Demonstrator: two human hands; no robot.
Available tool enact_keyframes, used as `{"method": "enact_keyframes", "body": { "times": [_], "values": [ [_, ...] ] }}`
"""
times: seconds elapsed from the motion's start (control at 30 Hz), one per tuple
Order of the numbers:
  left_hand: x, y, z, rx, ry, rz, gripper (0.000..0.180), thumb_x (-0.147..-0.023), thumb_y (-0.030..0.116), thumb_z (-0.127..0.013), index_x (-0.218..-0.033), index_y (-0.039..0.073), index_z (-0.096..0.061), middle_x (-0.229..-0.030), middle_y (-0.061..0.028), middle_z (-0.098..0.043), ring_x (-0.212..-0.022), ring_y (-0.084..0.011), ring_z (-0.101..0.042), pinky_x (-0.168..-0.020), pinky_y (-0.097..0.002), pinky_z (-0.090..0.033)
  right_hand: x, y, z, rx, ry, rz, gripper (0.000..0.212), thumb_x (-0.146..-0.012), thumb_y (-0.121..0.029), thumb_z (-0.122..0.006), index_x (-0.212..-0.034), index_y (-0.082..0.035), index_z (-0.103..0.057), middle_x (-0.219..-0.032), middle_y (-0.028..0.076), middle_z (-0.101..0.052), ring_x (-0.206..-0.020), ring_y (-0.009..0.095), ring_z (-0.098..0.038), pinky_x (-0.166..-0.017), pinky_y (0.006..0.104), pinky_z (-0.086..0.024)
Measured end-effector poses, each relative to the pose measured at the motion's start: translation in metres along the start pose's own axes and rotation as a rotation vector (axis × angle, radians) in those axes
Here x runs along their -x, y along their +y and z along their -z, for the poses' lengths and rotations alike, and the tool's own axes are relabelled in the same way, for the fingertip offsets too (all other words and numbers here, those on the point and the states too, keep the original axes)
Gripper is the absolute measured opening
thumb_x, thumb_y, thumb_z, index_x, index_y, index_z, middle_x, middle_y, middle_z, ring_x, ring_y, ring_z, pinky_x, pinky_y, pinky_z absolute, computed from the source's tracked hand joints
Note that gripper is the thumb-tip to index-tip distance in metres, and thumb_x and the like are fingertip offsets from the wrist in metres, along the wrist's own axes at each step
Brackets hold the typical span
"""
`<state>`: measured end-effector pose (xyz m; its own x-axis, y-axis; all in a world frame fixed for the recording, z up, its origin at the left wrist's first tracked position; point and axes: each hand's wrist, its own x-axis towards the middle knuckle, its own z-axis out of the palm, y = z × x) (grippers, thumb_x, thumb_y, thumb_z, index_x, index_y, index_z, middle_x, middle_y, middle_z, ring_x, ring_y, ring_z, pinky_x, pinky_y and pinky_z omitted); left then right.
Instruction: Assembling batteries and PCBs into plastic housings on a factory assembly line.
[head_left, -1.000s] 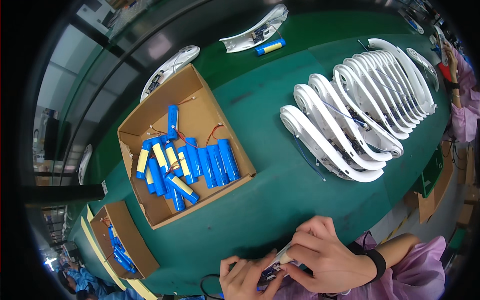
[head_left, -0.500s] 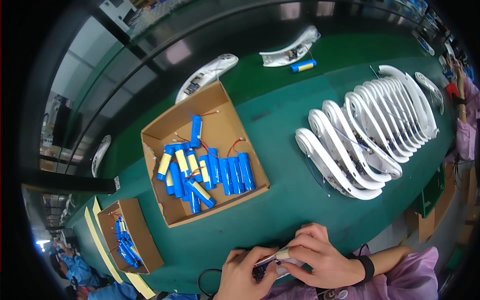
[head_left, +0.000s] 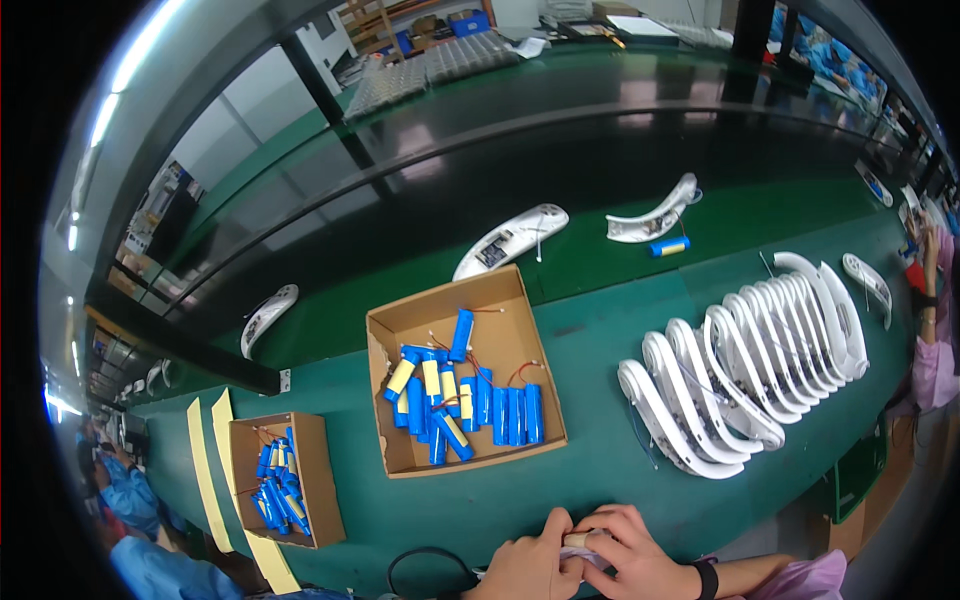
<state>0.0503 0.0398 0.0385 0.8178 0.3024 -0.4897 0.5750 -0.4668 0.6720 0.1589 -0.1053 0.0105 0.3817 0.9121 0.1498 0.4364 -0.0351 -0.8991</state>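
Observation:
At the lower edge, my left hand and my right hand close together on a white plastic housing. Fingers of both hands wrap over it and hide most of it; a pale yellowish patch shows between them. Ahead of the hands stands an open cardboard box with several blue battery packs, some bearing yellow strips and thin red-and-black leads. To the right, a row of curved white housings with circuit boards and wires inside stands on the green table.
A smaller cardboard box of blue batteries sits at left beside yellow strips. Beyond the big box lie white housings and one blue battery. A black cable loop is near my left hand. Co-workers sit on both sides.
The view has tilted up, so the table and boxes appear lower and more of the far room shows. Both hands still grip the housing, now with its circuit board hidden by the fingers.

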Motion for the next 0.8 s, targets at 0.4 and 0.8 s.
{"method": "enact_keyframes", "body": {
  "times": [0.4,0.8],
  "values": [
    [0.013,-0.010,-0.024,-0.084,0.132,-0.072,0.038,-0.084,0.014,-0.058,-0.117,0.003,-0.045,-0.077,-0.0297,-0.065,-0.073,-0.0510,-0.063,-0.068,-0.0608,-0.048,-0.093,-0.025,0.070,0.029,-0.297,0.368,0.027,-0.092,-0.015,-0.068,-0.112,0.000,-0.059,-0.092,0.013,-0.063,-0.086,0.033,-0.064,-0.080,0.0414,-0.054],
    [-0.011,-0.004,0.010,-0.145,0.279,-0.226,0.023,-0.091,0.015,-0.055,-0.112,0.006,-0.055,-0.095,-0.0241,-0.067,-0.092,-0.0439,-0.064,-0.085,-0.0539,-0.046,-0.261,0.010,0.013,0.254,-0.343,-0.228,0.022,-0.089,-0.014,-0.071,-0.083,0.007,-0.070,-0.075,0.022,-0.071,-0.073,0.028,-0.074,-0.065,0.0386,-0.057]
  ]
}}
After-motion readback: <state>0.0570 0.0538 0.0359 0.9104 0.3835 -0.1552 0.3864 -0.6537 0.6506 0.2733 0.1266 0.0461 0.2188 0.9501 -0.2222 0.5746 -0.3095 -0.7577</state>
